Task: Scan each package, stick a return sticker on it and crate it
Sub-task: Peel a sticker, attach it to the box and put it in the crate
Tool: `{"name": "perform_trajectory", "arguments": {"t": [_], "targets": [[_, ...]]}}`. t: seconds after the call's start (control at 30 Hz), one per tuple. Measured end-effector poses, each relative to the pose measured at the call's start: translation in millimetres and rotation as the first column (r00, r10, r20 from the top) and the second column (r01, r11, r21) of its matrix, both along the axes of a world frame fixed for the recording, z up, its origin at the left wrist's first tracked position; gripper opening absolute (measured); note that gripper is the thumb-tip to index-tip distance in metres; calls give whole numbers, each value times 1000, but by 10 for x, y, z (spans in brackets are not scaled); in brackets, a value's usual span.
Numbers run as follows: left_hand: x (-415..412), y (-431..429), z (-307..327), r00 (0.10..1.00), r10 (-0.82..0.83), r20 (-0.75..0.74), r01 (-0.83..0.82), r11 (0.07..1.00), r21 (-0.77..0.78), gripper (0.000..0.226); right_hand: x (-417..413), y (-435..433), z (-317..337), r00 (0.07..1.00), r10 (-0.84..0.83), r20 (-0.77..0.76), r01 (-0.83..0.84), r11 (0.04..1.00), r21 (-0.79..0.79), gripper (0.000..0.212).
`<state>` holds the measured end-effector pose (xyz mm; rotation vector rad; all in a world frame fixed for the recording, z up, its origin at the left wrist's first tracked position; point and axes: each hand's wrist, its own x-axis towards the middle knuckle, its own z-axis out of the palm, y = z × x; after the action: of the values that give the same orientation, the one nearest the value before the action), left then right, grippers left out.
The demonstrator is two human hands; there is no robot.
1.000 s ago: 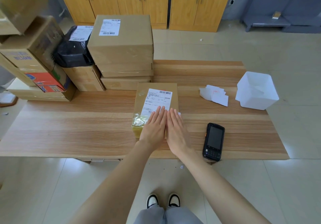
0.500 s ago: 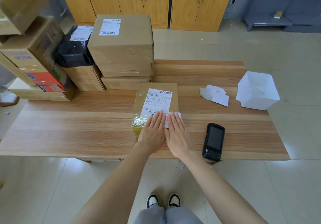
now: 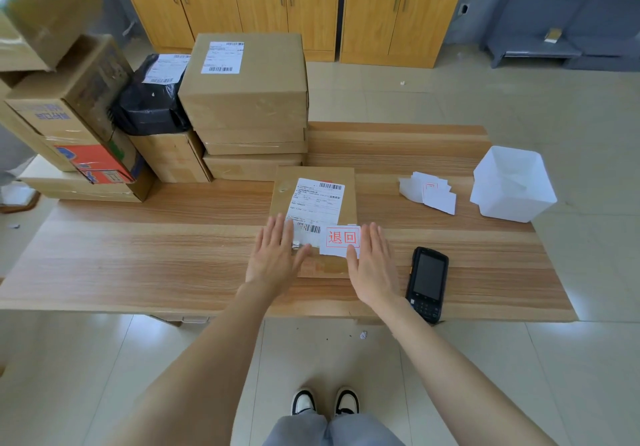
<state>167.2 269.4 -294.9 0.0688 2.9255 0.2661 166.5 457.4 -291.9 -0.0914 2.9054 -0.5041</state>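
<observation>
A flat brown cardboard package [image 3: 348, 186] lies on the wooden table [image 3: 173, 255] in front of me, with a white shipping label [image 3: 317, 200] on top. A white return sticker with red characters [image 3: 341, 239] sits on its near part. My left hand [image 3: 277, 258] lies flat at the package's left edge, fingers straight. My right hand [image 3: 372, 265] lies flat at the right edge, its thumb touching the sticker. A black handheld scanner [image 3: 427, 281] rests on the table to the right of my right hand.
A loose pile of return stickers [image 3: 429, 191] and a white plastic bin [image 3: 512, 184] stand at the table's right. Stacked cardboard boxes [image 3: 246, 99] and a black bagged parcel [image 3: 149, 103] fill the back left. Wooden cabinets [image 3: 277, 2] line the far wall.
My two hands, pressed side by side on the sticker, have slid apart to the package's left and right edges, uncovering the red-printed return sticker.
</observation>
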Motion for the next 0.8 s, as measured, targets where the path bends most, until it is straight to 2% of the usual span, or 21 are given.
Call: {"name": "perform_trajectory", "arguments": {"t": [0.03, 0.1, 0.2, 0.27, 0.3, 0.57, 0.63, 0.7, 0.8], "targets": [[-32, -31, 29, 995, 99, 11, -100, 989, 106, 78, -32, -11, 43, 999, -34, 13, 35, 996, -85, 61], [-129, -91, 45, 964, 261, 57, -266, 912, 312, 79, -120, -50, 122, 994, -95, 62, 108, 955, -275, 62], [-286, -153, 131, 873, 415, 256, -481, 650, 588, 91, -283, -115, 218, 959, -171, 224, 265, 819, -509, 69], [-366, -201, 178, 817, 439, 374, -566, 490, 663, 95, -383, -140, 269, 924, -196, 328, 358, 744, -564, 75], [-393, -221, 196, 803, 435, 408, -586, 451, 673, 96, -424, -145, 280, 910, -201, 361, 387, 723, -572, 78], [-552, -291, 122, 766, 339, 546, -639, 316, 701, 96, -598, -155, 141, 835, -215, 506, 514, 635, -577, 88], [-564, -287, 94, 761, 293, 578, -647, 287, 707, 86, -608, -177, 101, 833, -208, 513, 517, 622, -588, 84], [-565, -264, 123, 772, 247, 586, -636, 297, 712, 74, -624, -192, 50, 831, -209, 515, 522, 612, -594, 78], [-600, -277, 92, 774, 227, 591, -633, 302, 713, 78, -633, -212, 36, 835, -213, 508, 522, 602, -605, 59]]}}
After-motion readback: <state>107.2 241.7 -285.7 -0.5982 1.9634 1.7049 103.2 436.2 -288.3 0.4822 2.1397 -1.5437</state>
